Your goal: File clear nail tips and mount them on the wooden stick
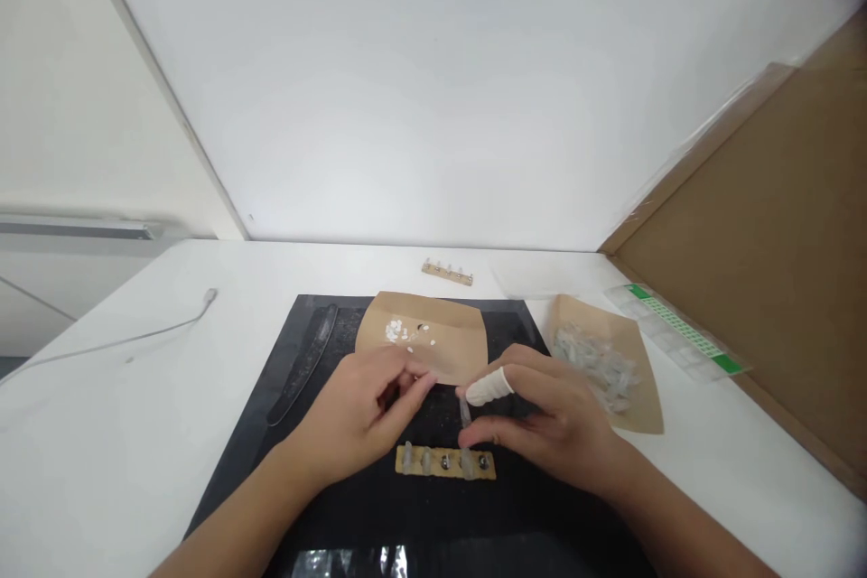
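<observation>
Clear piece: a slim, translucent, nail-shaped sliver (464,412), pinched lengthwise in the right hand (548,406), above the black mat and just beyond the strip.
Handling: probably very light, thin and springy, smooth enough to slip and easy to scuff or crack; best taken lightly by its ends or long edges.
Right hand: thumb and fingertips closed on the piece, one finger wrapped in a wrinkled, pale finger cover (489,386).
Left hand: the left hand (358,411) has thumb and forefinger drawn together near the piece; whether anything tiny sits between them I cannot tell.
Strip: a narrow, tan, wood-like bar (437,462) with a row of round dark spots, some bearing clear upright pieces.
Mat: black, flat and glossy at its near edge (379,515).
Middle sheet: smooth brown paper (464,325) scattered with small white flakes (394,330).
File: dark, curved, dusty-looking blade (308,366) along the mat's left side.
Right sheet: brown paper (637,414) under a loose heap of translucent slivers (600,368).
Far strip: a similar tan bar (447,273) on the smooth white tabletop (101,506).
Case: clear plastic with green labelling (677,330), beside the matte brown panel (765,244).
</observation>
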